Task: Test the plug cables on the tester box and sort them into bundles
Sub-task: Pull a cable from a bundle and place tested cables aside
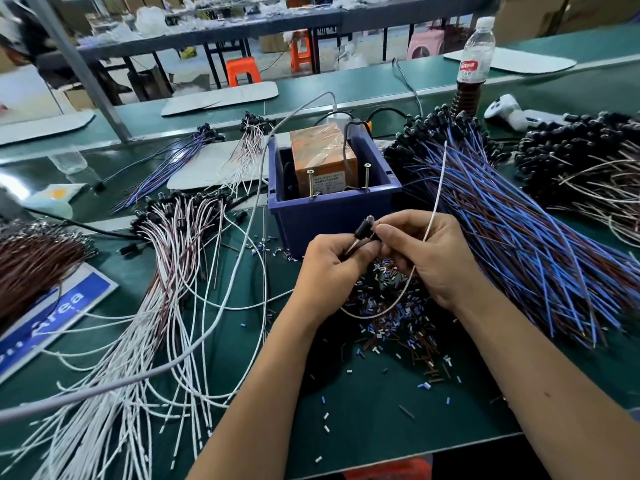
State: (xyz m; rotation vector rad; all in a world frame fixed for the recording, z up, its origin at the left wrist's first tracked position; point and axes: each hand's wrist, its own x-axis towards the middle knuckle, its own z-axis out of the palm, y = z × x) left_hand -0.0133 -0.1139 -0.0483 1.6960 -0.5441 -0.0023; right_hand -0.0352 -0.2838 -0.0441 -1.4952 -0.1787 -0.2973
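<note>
both hands are closing on one plug cable just in front of the tester box (332, 216): left hand (332, 261) pinching wire below the black plug (364, 230), right hand (426, 251) steadying plug and white lead, probably so we are aiming it at the box. sorted bundles (180, 220) are lying on the desk (363, 420).

2 bare forearms come into view from the lower edge, with no sleeve, glove, watch or wristband on either. The left hand (334, 263) and the right hand (427, 252) carry no rings or tape, and the fingernails that show are short and unpainted. Both forearms are smooth and slender, bare as far up as the picture shows, where they leave its bottom and right edges.
</note>
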